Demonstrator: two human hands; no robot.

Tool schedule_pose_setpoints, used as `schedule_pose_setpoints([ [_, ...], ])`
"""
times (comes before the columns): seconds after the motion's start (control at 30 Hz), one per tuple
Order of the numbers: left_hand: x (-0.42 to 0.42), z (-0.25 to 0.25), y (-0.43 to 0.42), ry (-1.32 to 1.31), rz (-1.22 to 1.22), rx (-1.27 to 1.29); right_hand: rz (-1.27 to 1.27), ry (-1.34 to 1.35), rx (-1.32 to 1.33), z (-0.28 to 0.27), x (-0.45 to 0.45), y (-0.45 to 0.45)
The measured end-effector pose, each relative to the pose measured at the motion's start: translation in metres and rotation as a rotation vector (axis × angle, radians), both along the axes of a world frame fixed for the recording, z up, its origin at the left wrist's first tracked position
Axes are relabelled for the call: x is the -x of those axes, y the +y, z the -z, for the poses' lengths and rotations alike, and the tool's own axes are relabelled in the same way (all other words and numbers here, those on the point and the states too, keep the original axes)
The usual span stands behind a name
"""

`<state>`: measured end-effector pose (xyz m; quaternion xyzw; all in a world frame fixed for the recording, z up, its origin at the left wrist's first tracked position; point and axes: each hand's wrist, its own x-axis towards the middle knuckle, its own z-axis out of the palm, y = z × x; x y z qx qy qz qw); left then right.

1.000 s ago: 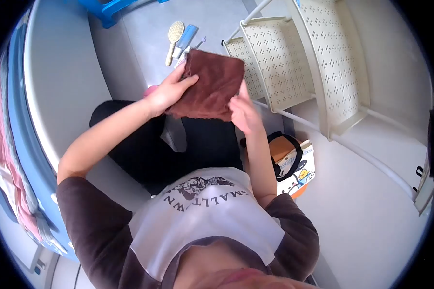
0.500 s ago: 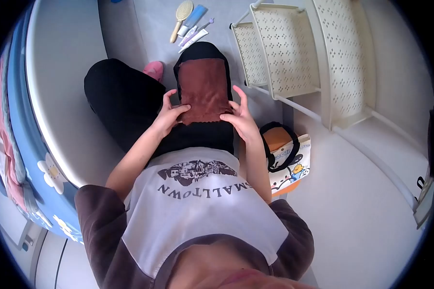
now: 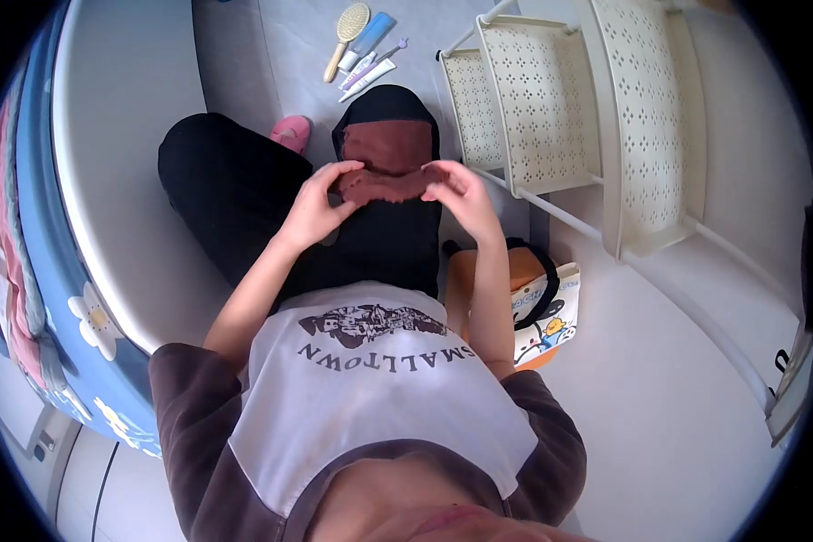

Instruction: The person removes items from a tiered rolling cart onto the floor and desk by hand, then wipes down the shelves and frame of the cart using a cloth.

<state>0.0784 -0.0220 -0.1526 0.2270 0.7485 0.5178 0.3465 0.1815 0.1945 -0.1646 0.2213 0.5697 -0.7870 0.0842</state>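
A reddish-brown cloth (image 3: 387, 144) with a wavy edge lies over my bent knee in black trousers (image 3: 384, 107). Its near end is lifted and curled back over the rest, making a sagging fold across the leg. My left hand (image 3: 321, 206) pinches the left end of this fold between thumb and fingers. At the opposite end, my right hand (image 3: 465, 197) grips the cloth the same way, its fingertips bent over the corner.
Beyond the knee, a hairbrush (image 3: 350, 29), a blue bottle (image 3: 372, 34) and white tubes (image 3: 368, 79) lie on the floor. A cream perforated rack (image 3: 542, 108) stands at right, above a cartoon-print bag (image 3: 551, 312). A bed with blue flowered fabric (image 3: 72, 271) is on the left.
Both hands have moved away from my body, carrying the cloth's near edge up and over toward the knee. The cloth now lies partly folded instead of spread flat.
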Motion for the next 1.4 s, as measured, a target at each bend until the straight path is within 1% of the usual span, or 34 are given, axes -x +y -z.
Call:
schedule_pose_setpoints([
  [0.03,0.005,0.003,0.002,0.057,0.0,0.062,-0.029,-0.037,-0.153,0.002,0.008,0.006],
  [0.07,0.007,0.008,0.007,-0.004,-0.101,0.04,-0.015,-0.056,-0.254,0.007,0.017,0.009],
  [0.13,0.019,0.006,0.017,-0.138,-0.203,0.106,0.056,-0.109,-0.342,0.012,0.034,0.013],
  [0.17,0.026,0.011,0.02,-0.144,-0.224,0.168,0.046,-0.125,-0.492,0.03,0.037,0.014],
  [0.2,0.029,0.012,0.026,-0.238,-0.275,0.23,0.095,-0.121,-0.543,0.036,0.039,0.011],
  [0.27,0.035,0.021,0.03,-0.366,-0.322,0.217,0.193,-0.107,-0.65,0.044,0.045,0.001],
  [0.3,0.034,0.03,0.029,-0.215,-0.296,0.249,0.235,-0.011,-0.693,0.041,0.048,-0.003],
  [0.33,0.033,0.042,0.027,-0.061,-0.27,0.278,0.167,0.047,-0.733,0.032,0.046,-0.002],
  [0.37,0.034,0.041,0.03,0.094,-0.244,0.307,0.119,0.096,-0.75,0.024,0.046,-0.004],
  [0.4,0.029,0.037,0.03,0.075,-0.191,0.177,0.071,0.142,-0.765,0.018,0.046,-0.004],
  [0.43,0.022,0.032,0.031,0.196,-0.131,0.164,-0.066,0.144,-0.796,0.013,0.046,0.0],
  [0.47,0.018,0.025,0.035,0.318,-0.072,0.148,-0.118,0.095,-0.772,0.009,0.05,0.003],
  [0.5,0.02,0.019,0.037,0.334,-0.018,0.14,-0.169,0.044,-0.746,0.006,0.053,0.005],
  [0.53,0.022,0.024,0.037,0.175,-0.042,0.088,-0.222,-0.007,-0.718,0.005,0.056,0.006],
  [0.57,0.029,0.028,0.037,0.016,-0.067,0.034,-0.22,-0.006,-0.726,0.01,0.058,0.006],
  [0.6,0.031,0.031,0.037,-0.144,-0.093,-0.019,-0.251,-0.035,-0.68,0.013,0.061,0.008],
  [0.63,0.03,0.032,0.036,-0.237,-0.156,-0.075,-0.284,-0.064,-0.634,0.014,0.063,0.009],
  [0.67,0.034,0.028,0.037,-0.313,-0.169,-0.044,-0.321,-0.09,-0.588,0.014,0.067,0.011],
  [0.73,0.041,0.02,0.033,-0.465,-0.195,0.023,-0.512,0.021,-0.729,0.009,0.078,0.018],
  [0.77,0.041,0.015,0.033,-0.434,-0.188,0.07,-0.607,0.083,-0.8,0.006,0.083,0.02],
  [0.87,0.04,0.013,0.034,-0.249,-0.072,0.021,-0.682,0.194,-0.86,0.002,0.089,0.017],
  [0.9,0.044,0.004,0.039,-0.088,0.001,0.049,-0.673,0.098,-0.635,-0.011,0.093,0.017],
  [1.0,0.071,-0.044,0.061,0.205,0.436,0.218,-0.764,-0.034,-0.421,-0.024,0.103,0.017],
  [1.03,0.076,-0.061,0.07,0.351,0.552,0.321,-0.657,0.255,-0.347,0.001,0.099,0.013],
  [1.07,0.084,-0.066,0.078,0.344,0.666,0.436,-0.658,0.235,-0.365,-0.008,0.099,0.009],
  [1.13,0.099,-0.079,0.092,0.374,0.788,0.521,-0.481,0.251,-0.167,0.003,0.093,0.001],
  [1.17,0.103,-0.078,0.093,0.375,0.801,0.478,-0.358,0.17,-0.082,0.005,0.087,-0.002],
  [1.2,0.108,-0.075,0.094,0.387,0.819,0.434,-0.147,0.12,0.053,0.02,0.084,-0.009],
  [1.27,0.122,-0.046,0.097,0.393,0.813,0.151,0.046,-0.119,0.256,0.027,0.083,-0.002],
  [1.33,0.137,-0.01,0.112,0.198,0.781,0.105,0.157,-0.117,0.342,0.035,0.085,0.001],
  [1.37,0.142,0.012,0.114,0.135,0.732,-0.047,0.212,-0.121,0.386,0.042,0.088,0.001],
  [1.4,0.144,0.036,0.116,0.021,0.692,-0.125,0.249,-0.127,0.348,0.051,0.091,0.002],
])
